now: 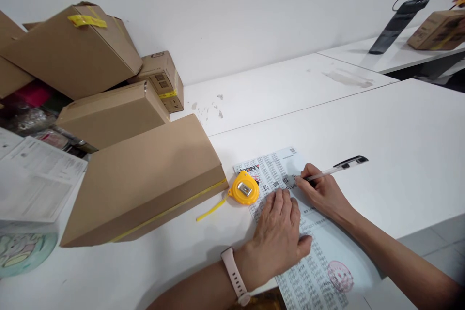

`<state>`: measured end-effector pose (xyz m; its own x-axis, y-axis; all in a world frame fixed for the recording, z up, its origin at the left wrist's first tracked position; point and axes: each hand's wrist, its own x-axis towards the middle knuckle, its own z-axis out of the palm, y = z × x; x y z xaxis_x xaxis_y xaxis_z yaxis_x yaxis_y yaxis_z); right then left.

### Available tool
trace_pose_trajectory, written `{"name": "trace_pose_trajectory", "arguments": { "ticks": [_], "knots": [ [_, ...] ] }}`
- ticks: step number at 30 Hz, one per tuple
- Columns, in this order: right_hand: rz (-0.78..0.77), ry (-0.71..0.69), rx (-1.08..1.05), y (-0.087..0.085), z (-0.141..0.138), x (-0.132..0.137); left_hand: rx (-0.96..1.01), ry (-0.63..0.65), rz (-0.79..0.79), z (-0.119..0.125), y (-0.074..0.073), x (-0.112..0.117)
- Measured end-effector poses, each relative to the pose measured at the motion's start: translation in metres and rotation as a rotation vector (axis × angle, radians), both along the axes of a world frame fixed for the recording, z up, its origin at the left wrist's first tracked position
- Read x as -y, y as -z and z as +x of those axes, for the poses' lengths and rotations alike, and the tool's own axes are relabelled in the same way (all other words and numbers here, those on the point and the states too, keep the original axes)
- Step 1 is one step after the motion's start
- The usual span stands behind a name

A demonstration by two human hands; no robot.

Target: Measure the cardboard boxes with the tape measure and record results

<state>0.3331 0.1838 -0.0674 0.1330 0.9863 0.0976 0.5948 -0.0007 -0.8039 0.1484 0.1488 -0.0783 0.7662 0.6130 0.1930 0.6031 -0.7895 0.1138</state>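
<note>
A pale printed sheet with a red round stamp lies on the white table. My left hand rests flat on it, fingers stretched out and slightly apart, a pink watch strap around the wrist. In my right hand a clear pen with a black cap end is pinched, its tip close to the sheet's upper part; whether it touches is hidden by the fingers. Just left of the sheet's upper half, partly over its edge, sits a yellow tape measure with its yellow wrist strap trailing left.
A closed cardboard box lies left of the tape measure, with more boxes piled behind it. Printed papers lie at the far left. A dark water bottle and a small carton stand at the back right.
</note>
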Motion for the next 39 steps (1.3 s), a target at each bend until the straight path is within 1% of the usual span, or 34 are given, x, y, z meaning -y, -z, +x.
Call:
{"name": "trace_pose_trajectory", "arguments": {
  "ticks": [6,8,10,12,13,16,17,19,22,24,26,27,28,29,30,31,32,33,35,37,39],
  "knots": [
    [0.032,0.023,0.015,0.007,0.004,-0.001,0.04,-0.001,0.016,0.001,0.004,0.001],
    [0.079,0.042,0.048,0.008,0.007,-0.002,0.085,-0.005,0.023,0.0,0.003,0.0],
    [0.155,0.035,0.13,0.009,0.011,-0.002,0.151,-0.029,0.051,-0.004,-0.003,-0.003],
    [0.233,-0.014,0.241,0.011,0.015,-0.004,0.205,-0.095,0.093,-0.011,-0.012,-0.008],
    [0.266,-0.038,0.291,0.013,0.016,-0.005,0.219,-0.153,0.112,-0.015,-0.017,-0.011],
    [0.327,-0.069,0.386,0.023,0.019,-0.011,0.206,-0.381,0.11,-0.028,-0.024,-0.02],
    [0.34,-0.067,0.401,0.026,0.019,-0.013,0.194,-0.444,0.089,-0.031,-0.024,-0.023],
    [0.353,-0.06,0.413,0.031,0.019,-0.015,0.194,-0.521,0.006,-0.035,-0.02,-0.027],
    [0.383,-0.031,0.391,0.032,0.018,-0.015,0.285,-0.548,-0.166,-0.037,-0.016,-0.032],
    [0.431,0.027,0.362,0.026,0.016,-0.011,0.338,-0.529,-0.224,-0.04,-0.02,-0.034],
    [0.463,0.083,0.302,0.012,0.011,-0.006,0.405,-0.483,-0.285,-0.046,-0.029,-0.032],
    [0.439,0.085,0.246,0.003,0.007,-0.003,0.482,-0.445,-0.365,-0.051,-0.036,-0.029],
    [0.375,0.058,0.164,-0.007,0.002,0.001,0.581,-0.392,-0.478,-0.057,-0.043,-0.025],
    [0.274,-0.003,0.057,-0.018,-0.004,0.004,0.686,-0.327,-0.609,-0.063,-0.051,-0.021],
    [0.151,-0.093,-0.066,-0.029,-0.011,0.008,0.785,-0.259,-0.737,-0.069,-0.059,-0.016],
    [0.026,-0.196,-0.188,-0.04,-0.019,0.011,0.858,-0.203,-0.841,-0.075,-0.067,-0.011],
    [-0.081,-0.299,-0.293,-0.05,-0.027,0.014,0.899,-0.169,-0.906,-0.081,-0.076,-0.006],
    [-0.158,-0.391,-0.369,-0.06,-0.036,0.017,0.923,-0.155,-0.947,-0.086,-0.084,-0.001],
    [-0.235,-0.513,-0.437,-0.074,-0.054,0.023,0.953,-0.163,-0.977,-0.097,-0.097,0.008],
    [-0.262,-0.55,-0.442,-0.085,-0.071,0.026,0.968,-0.173,-0.973,-0.11,-0.107,0.015],
    [-0.271,-0.55,-0.443,-0.095,-0.084,0.024,0.999,-0.182,-0.942,-0.127,-0.115,0.02]
  ]
}}
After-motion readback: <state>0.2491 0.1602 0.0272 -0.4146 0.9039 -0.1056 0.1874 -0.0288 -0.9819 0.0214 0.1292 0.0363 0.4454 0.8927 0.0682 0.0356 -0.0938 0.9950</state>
